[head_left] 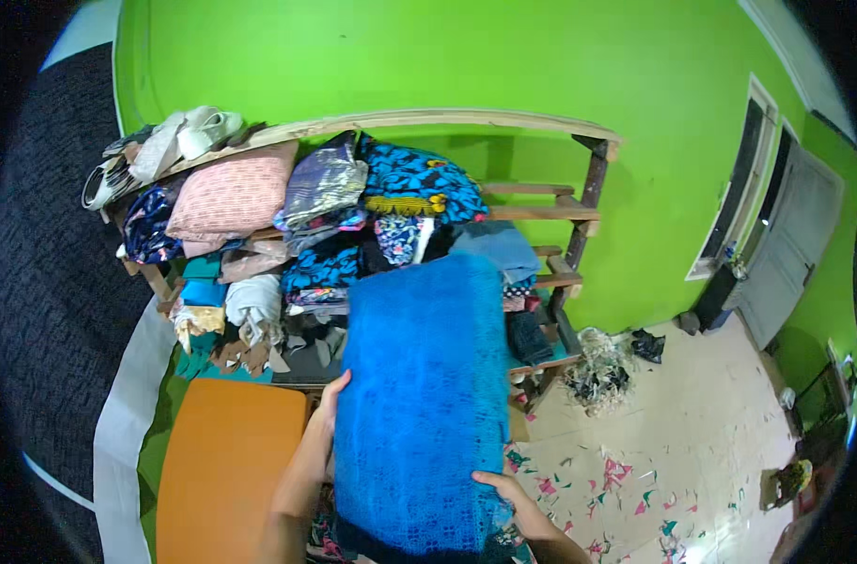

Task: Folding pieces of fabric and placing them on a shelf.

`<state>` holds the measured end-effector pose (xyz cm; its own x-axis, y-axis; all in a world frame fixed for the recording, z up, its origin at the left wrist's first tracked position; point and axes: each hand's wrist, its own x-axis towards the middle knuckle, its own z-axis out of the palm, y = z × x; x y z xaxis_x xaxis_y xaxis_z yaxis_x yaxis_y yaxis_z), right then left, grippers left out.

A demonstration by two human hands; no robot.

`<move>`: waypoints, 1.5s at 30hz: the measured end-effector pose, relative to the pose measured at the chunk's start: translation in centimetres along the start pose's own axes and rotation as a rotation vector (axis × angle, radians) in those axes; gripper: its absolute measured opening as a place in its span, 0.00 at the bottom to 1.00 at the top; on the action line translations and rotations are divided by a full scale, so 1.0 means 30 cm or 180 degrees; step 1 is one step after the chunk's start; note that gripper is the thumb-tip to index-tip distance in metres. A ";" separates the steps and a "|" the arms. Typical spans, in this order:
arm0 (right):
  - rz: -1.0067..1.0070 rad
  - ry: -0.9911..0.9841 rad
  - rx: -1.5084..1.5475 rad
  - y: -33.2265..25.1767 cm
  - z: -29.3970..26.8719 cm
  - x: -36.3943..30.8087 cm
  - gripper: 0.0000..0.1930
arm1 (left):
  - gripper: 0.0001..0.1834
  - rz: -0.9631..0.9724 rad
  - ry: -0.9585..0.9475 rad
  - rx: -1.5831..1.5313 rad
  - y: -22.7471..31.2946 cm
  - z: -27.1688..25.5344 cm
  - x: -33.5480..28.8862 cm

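A large bundle of bright blue, lacy folded fabric (419, 395) is held up in front of me, its right edge fringed. My left hand (331, 399) grips its left side, and most of those fingers are hidden by the fabric. Lower down, my right hand (503, 487) closes on the right edge with the thumb on the front face. Behind the bundle's top end stands a wooden shelf rack (532, 212) stacked with folded clothes. A folded grey-blue cloth (499, 249) lies just beyond the blue fabric, partly covered by it.
A pink patterned pillow (235, 193) and a black-and-blue floral cloth (424, 179) lie on the rack. An orange panel (226, 470) is at lower left. Fabric scraps (616, 470) litter the tiled floor, near a pile of shredded material (599, 371). A grey door (790, 244) is at right.
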<state>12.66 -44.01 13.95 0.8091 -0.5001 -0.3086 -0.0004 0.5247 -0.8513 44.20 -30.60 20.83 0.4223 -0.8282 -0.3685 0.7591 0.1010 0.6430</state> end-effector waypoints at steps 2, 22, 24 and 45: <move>-0.0198 0.0416 0.0591 -0.006 -0.078 -0.034 0.28 | 0.34 -0.0233 -0.0434 0.0256 0.015 0.179 0.067; -0.1702 0.0544 0.0254 -1.087 -0.135 0.217 0.15 | 0.26 0.0250 -0.1941 0.0177 0.393 1.039 0.850; -0.1484 0.0795 0.0493 -1.180 -0.183 0.280 0.18 | 0.26 0.0256 -0.1873 0.0353 0.425 1.134 0.953; -0.2084 -0.0284 -0.0622 -1.551 -0.497 0.965 0.20 | 0.10 0.1053 -0.0748 0.0798 0.724 1.133 1.579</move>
<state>27.33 -93.18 38.31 0.7242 -0.6086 0.3243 0.4057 -0.0043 -0.9140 63.87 -86.37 40.15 0.4757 -0.8792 0.0265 0.4478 0.2681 0.8530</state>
